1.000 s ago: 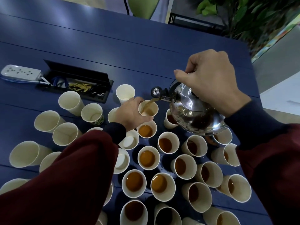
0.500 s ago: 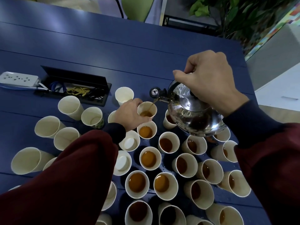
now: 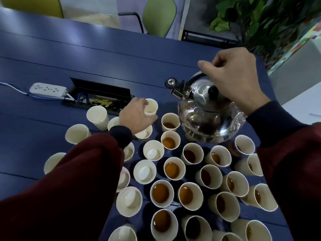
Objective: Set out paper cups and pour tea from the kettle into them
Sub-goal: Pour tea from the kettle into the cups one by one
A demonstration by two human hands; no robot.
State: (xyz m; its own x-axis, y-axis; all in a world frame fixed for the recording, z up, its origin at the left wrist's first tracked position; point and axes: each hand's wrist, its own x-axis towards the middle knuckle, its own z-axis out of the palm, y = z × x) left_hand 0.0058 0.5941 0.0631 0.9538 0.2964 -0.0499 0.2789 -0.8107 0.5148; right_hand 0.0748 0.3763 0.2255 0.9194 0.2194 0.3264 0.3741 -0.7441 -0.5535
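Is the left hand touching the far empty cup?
Touching. The head view shows the left hand with fingers over the cup's left wall and thumb curled against its near side, no gap.

both arms: maroon sleeves point(image 3: 73, 180), dark navy cuffs point(image 3: 121, 134) (knit-looking), bare hands.

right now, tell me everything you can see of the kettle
The kettle is shiny metal, squat and round, its belly mirroring the cups around it. It has a domed lid with a black knob, a dark arched handle and a short spout whose round cap is flipped up. The right hand grips the handle from above, holding the kettle over the far cups of tea, spout pointing left, nearly level. No tea runs from the spout.
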